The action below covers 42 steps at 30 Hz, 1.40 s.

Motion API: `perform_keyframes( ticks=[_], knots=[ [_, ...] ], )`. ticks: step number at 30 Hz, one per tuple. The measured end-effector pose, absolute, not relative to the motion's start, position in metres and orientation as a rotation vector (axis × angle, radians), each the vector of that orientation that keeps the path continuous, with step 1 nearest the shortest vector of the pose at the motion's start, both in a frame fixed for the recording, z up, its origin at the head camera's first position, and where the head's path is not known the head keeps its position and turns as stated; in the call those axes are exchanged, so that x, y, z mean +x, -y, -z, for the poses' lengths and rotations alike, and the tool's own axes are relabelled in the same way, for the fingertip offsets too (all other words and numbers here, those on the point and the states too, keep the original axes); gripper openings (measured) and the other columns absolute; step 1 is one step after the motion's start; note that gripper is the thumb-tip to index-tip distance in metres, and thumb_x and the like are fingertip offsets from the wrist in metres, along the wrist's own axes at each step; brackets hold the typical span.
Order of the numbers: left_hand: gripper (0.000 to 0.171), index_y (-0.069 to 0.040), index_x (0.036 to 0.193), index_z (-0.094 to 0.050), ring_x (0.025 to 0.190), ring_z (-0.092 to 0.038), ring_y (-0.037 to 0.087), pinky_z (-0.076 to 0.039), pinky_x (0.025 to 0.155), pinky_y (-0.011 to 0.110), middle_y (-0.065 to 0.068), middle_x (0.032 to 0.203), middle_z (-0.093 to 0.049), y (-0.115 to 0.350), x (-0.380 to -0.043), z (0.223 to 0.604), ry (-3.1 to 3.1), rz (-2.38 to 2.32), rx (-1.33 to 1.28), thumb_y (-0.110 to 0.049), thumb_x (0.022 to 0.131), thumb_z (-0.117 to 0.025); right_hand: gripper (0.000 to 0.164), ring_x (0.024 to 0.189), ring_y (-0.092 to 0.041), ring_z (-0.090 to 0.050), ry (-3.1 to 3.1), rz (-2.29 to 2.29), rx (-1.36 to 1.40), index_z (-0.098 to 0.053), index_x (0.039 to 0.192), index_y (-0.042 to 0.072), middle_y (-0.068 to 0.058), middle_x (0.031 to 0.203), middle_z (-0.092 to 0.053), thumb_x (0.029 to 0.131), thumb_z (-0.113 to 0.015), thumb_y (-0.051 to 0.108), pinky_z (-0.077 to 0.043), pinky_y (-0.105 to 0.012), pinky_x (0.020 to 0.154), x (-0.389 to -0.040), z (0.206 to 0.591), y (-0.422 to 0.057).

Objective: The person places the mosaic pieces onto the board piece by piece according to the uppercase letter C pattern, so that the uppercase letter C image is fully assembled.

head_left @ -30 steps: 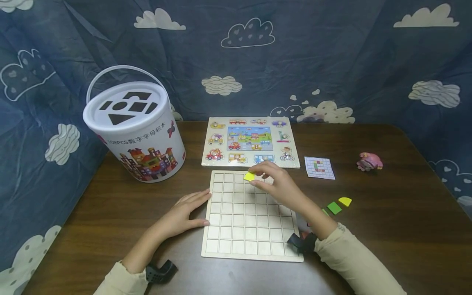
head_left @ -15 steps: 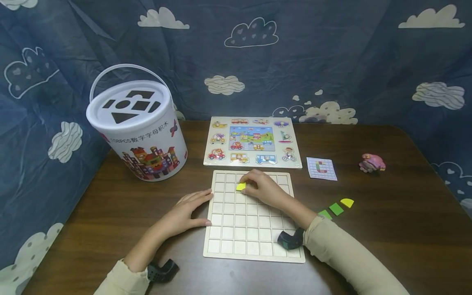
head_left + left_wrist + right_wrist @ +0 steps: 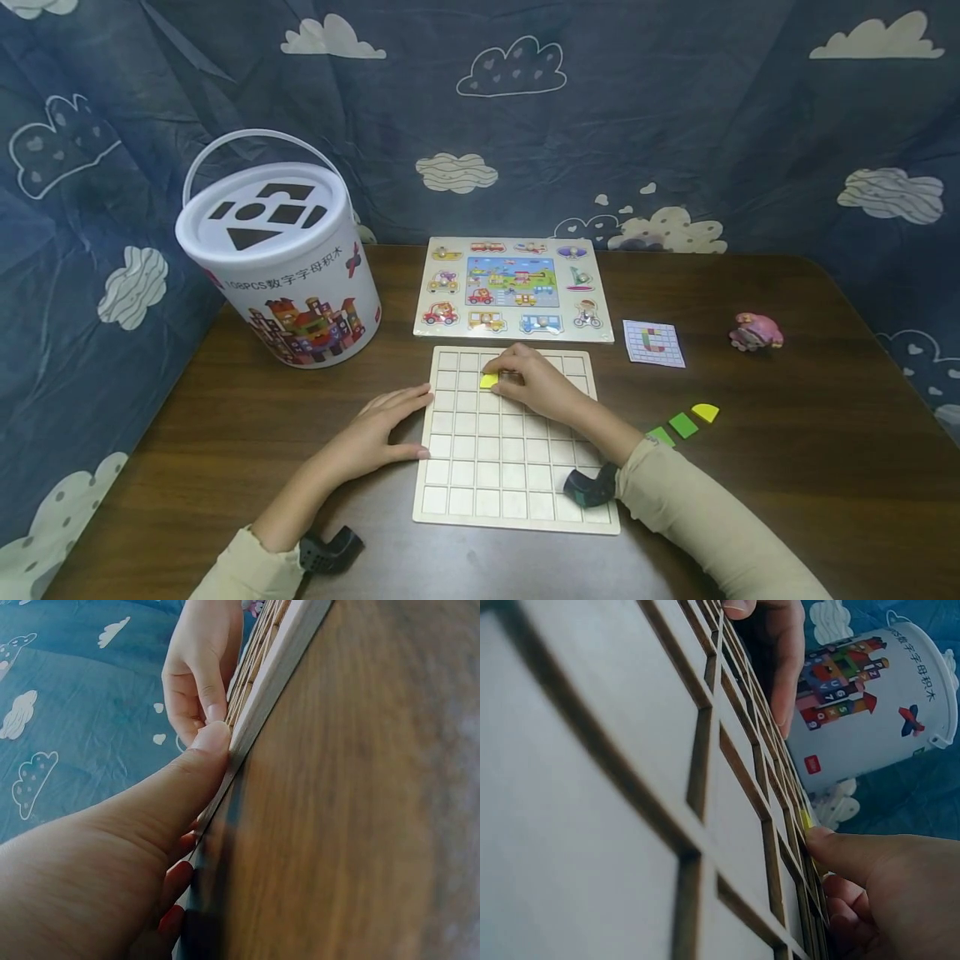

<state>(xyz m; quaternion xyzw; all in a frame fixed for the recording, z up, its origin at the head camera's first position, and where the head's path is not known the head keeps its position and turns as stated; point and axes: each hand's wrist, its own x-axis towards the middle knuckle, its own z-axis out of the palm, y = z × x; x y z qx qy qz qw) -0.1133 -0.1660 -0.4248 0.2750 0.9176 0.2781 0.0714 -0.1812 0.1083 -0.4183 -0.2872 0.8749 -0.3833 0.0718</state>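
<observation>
A wooden grid board (image 3: 488,475) lies on the table in front of me, divided into small square cells. Thumb and fingers of my right hand (image 3: 528,383) pinch a small yellow tile (image 3: 489,381) at a cell in its second row from the top. Part of that tile is hidden by the fingers; the right wrist view shows its yellow edge (image 3: 805,819) low against the grid. My left hand (image 3: 375,433) rests with extended fingers at the board's left edge, and in the left wrist view its thumb (image 3: 184,776) touches the rim.
Right of the board lie two green tiles (image 3: 683,426) and a yellow quarter-round tile (image 3: 705,412). A printed pattern card (image 3: 653,343) and a pink toy figure (image 3: 756,332) sit farther back. Behind the board are a vehicle picture puzzle (image 3: 514,325) and a white block bucket (image 3: 300,267).
My right hand has moved the yellow tile left and toward me, down onto the grid, and stays there over the last half second. The left hand keeps its place at the board's edge.
</observation>
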Motion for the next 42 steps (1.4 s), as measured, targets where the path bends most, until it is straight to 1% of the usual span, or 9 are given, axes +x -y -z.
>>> perform_keyframes(
  ticks=[6,15,22,26,31,38,42],
  knots=[
    [0.074,-0.014,0.137,-0.039,0.129,-0.026,0.023,-0.019,0.104,0.047,0.001,0.143,-0.03,0.166,-0.113,0.425,-2.755,-0.84,0.821,-0.048,0.077,-0.064,0.024,0.081,-0.013,-0.044,-2.622,1.115,-0.872,-0.067,0.106,0.012,0.002,0.099,-0.049,0.082,-0.066,0.017,-0.042,-0.029,0.069,-0.181,0.418,-0.109],
    [0.075,-0.014,0.137,-0.039,0.129,-0.026,0.023,-0.018,0.104,0.047,0.001,0.143,-0.03,0.166,-0.114,0.426,-2.748,-0.839,0.817,-0.051,0.076,-0.062,0.03,0.094,-0.014,-0.049,-2.571,1.144,-0.822,-0.063,0.115,0.014,0.001,0.108,-0.052,0.086,-0.062,0.018,-0.044,-0.032,0.08,-0.18,0.415,-0.116],
    [0.076,-0.014,0.137,-0.038,0.13,-0.026,0.023,-0.018,0.104,0.047,0.001,0.143,-0.03,0.166,-0.114,0.425,-2.74,-0.846,0.819,-0.052,0.076,-0.061,0.038,0.104,-0.022,-0.052,-2.531,1.258,-0.815,-0.056,0.122,0.01,-0.003,0.118,-0.053,0.086,-0.062,0.02,-0.042,-0.038,0.089,-0.176,0.395,-0.133],
    [0.076,-0.014,0.137,-0.039,0.13,-0.025,0.023,-0.017,0.104,0.047,0.001,0.143,-0.029,0.166,-0.114,0.425,-2.739,-0.853,0.812,-0.052,0.076,-0.061,0.042,0.111,-0.024,-0.049,-2.609,1.255,-0.823,-0.054,0.125,0.012,-0.002,0.124,-0.051,0.085,-0.064,0.022,-0.04,-0.044,0.092,-0.165,0.377,-0.154],
    [0.075,-0.015,0.137,-0.038,0.13,-0.025,0.022,-0.017,0.104,0.047,0.001,0.144,-0.029,0.166,-0.114,0.426,-2.738,-0.86,0.803,-0.052,0.076,-0.062,0.047,0.112,-0.027,-0.047,-2.754,1.214,-0.818,-0.053,0.125,0.009,-0.006,0.125,-0.051,0.081,-0.068,0.016,-0.039,-0.05,0.09,-0.147,0.364,-0.188],
    [0.076,-0.015,0.137,-0.038,0.13,-0.026,0.022,-0.017,0.104,0.047,0.0,0.143,-0.03,0.167,-0.114,0.427,-2.743,-0.86,0.806,-0.052,0.076,-0.062,0.05,0.114,-0.03,-0.044,-2.852,1.118,-0.694,-0.053,0.124,0.008,-0.009,0.123,-0.052,0.08,-0.069,0.026,-0.036,-0.055,0.089,-0.117,0.368,-0.229],
    [0.075,-0.014,0.137,-0.039,0.13,-0.026,0.023,-0.017,0.104,0.047,0.001,0.143,-0.03,0.167,-0.114,0.427,-2.741,-0.866,0.812,-0.051,0.076,-0.063,0.05,0.109,-0.03,-0.048,-2.842,1.068,-0.657,-0.054,0.122,0.008,-0.01,0.12,-0.054,0.079,-0.07,0.028,-0.041,-0.053,0.085,-0.102,0.377,-0.245]
  ],
)
